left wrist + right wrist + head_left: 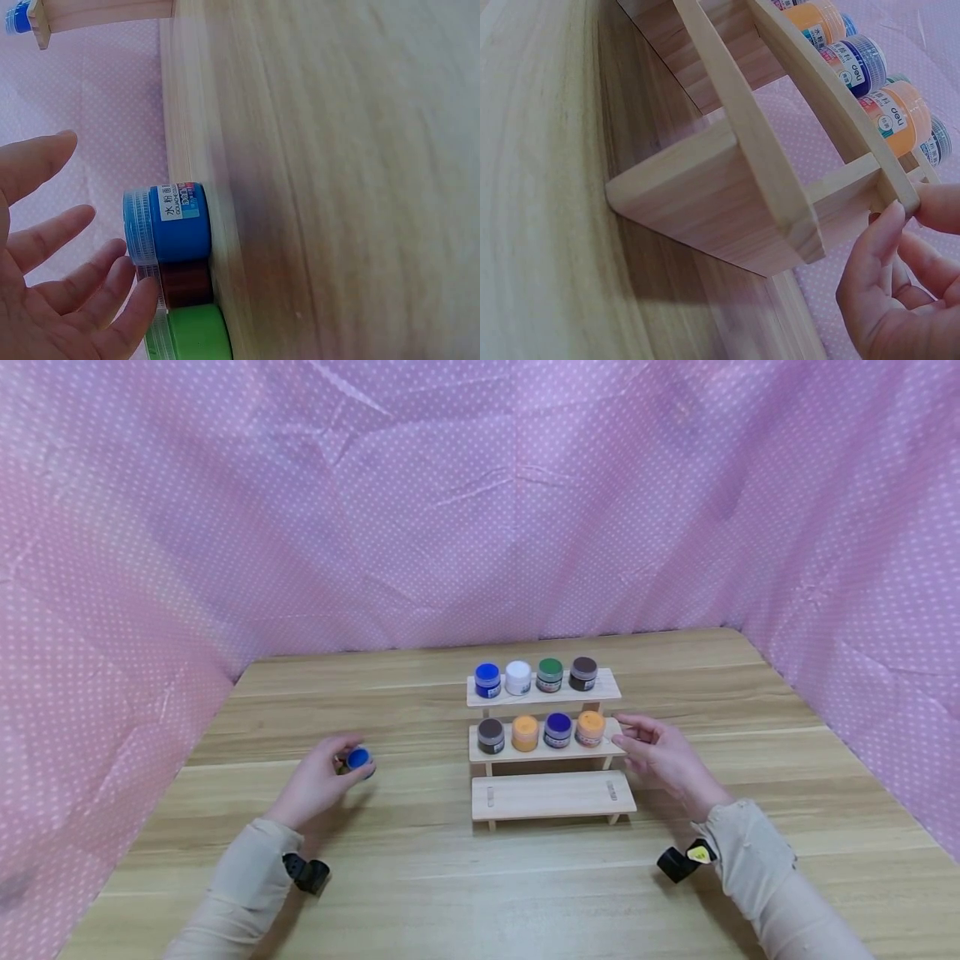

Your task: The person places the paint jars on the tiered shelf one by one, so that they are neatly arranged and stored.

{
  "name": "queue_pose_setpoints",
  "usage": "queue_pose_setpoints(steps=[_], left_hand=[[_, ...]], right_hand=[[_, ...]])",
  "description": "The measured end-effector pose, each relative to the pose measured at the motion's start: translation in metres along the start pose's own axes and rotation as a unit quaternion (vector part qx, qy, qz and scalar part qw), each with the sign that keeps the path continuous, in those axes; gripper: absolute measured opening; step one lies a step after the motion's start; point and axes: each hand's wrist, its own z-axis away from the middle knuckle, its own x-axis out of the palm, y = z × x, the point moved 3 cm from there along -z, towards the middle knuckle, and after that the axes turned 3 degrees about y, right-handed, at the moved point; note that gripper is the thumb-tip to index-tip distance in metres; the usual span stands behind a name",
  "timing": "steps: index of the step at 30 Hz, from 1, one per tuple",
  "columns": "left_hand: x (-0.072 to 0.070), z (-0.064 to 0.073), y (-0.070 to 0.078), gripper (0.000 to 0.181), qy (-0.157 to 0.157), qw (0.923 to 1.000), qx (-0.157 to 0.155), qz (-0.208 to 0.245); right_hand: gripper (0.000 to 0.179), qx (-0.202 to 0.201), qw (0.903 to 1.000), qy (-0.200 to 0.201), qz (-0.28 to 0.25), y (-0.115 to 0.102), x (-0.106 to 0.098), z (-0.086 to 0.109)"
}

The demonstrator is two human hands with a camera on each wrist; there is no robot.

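On the left of the table, my left hand (318,781) curves near a blue paint jar (359,758), fingers spread loosely. In the left wrist view this blue jar (180,225) stands in a row with a dark brown jar (187,285) and a green jar (199,334). The fingers are beside the lids; whether any touches is unclear. My right hand (663,758) pinches the right end of the middle step of a three-step wooden stand (553,797). The right wrist view shows thumb and fingers on that step's corner (900,191).
Blue (487,681), white (517,678), green (550,675) and dark brown (582,674) jars line the top step. The middle step holds a dark brown jar (491,737), two orange jars (525,733) and a purple jar (558,731). Pink dotted cloth (480,510) surrounds the table.
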Motion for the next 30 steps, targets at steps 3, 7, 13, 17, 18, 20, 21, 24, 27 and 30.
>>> queue_pose_setpoints(steps=[3,7,13,17,18,20,21,24,27,30], left_hand=[[0.0000,0.0001,0.0007,0.047,-0.008,1.0000,0.001,-0.005],[0.0001,0.0004,0.0025,0.047,-0.020,0.9997,0.000,-0.011],[0.0003,0.0007,0.0046,0.046,-0.029,0.9995,-0.007,-0.004],[0.0004,0.0008,0.0055,0.044,-0.029,0.9996,-0.004,-0.001],[0.0007,0.0007,0.0057,0.043,-0.030,0.9996,-0.003,0.000],[0.0011,0.0003,0.0060,0.041,-0.030,0.9996,0.000,0.002],[0.0014,0.0002,0.0061,0.040,-0.030,0.9995,0.001,0.003],[0.0024,-0.0001,0.0056,0.038,-0.032,0.9994,0.002,0.008],[0.0032,-0.0003,0.0048,0.037,-0.033,0.9993,0.000,0.016],[0.0037,-0.0004,0.0042,0.035,-0.037,0.9991,0.000,0.018]], right_hand=[[0.060,-0.002,1.0000,0.001,-0.003,-0.0002,0.0003,0.0001],[0.059,-0.005,0.9998,0.004,-0.018,0.0000,0.0004,0.0006],[0.061,-0.005,0.9995,0.003,-0.032,0.0004,0.0005,0.0012],[0.060,-0.005,0.9995,0.003,-0.030,0.0001,0.0005,0.0012],[0.060,-0.006,0.9996,0.003,-0.028,-0.0002,0.0005,0.0014],[0.060,-0.005,0.9996,0.003,-0.028,-0.0009,0.0005,0.0019],[0.060,-0.004,0.9996,0.003,-0.028,-0.0012,0.0005,0.0021],[0.060,-0.004,0.9997,0.003,-0.025,-0.0019,0.0005,0.0026],[0.060,-0.005,0.9998,0.001,-0.020,-0.0019,0.0004,0.0027],[0.061,-0.007,0.9999,-0.001,-0.016,-0.0017,0.0003,0.0027]])
